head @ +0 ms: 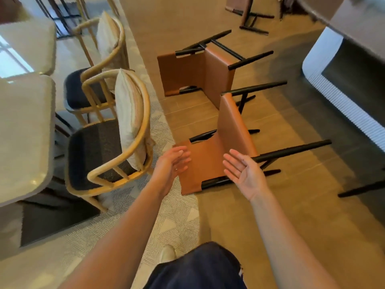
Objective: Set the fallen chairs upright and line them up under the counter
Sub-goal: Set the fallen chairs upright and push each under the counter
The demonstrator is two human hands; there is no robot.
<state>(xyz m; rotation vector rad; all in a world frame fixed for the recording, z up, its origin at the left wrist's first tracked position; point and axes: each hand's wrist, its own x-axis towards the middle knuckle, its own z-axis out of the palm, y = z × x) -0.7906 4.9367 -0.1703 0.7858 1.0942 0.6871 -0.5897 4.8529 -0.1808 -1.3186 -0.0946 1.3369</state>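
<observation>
A tan leather chair with black legs (233,130) lies on its side on the wood floor just ahead of me. A second fallen chair of the same kind (187,71) lies behind it, and a third (248,11) lies farther back. My left hand (174,163) hovers open over the near chair's backrest edge, apart from it as far as I can tell. My right hand (243,172) is open, palm up, above the chair's lower frame and holds nothing. The counter (354,15) juts in at the upper right over a ribbed white base (333,88).
Two wooden armchairs with dark seats and cushions (108,142) stand at a white dining table (23,130) on the left, on a patterned rug (170,222). A black chair leg (362,189) pokes in at the right edge. My knee and shoe show at the bottom.
</observation>
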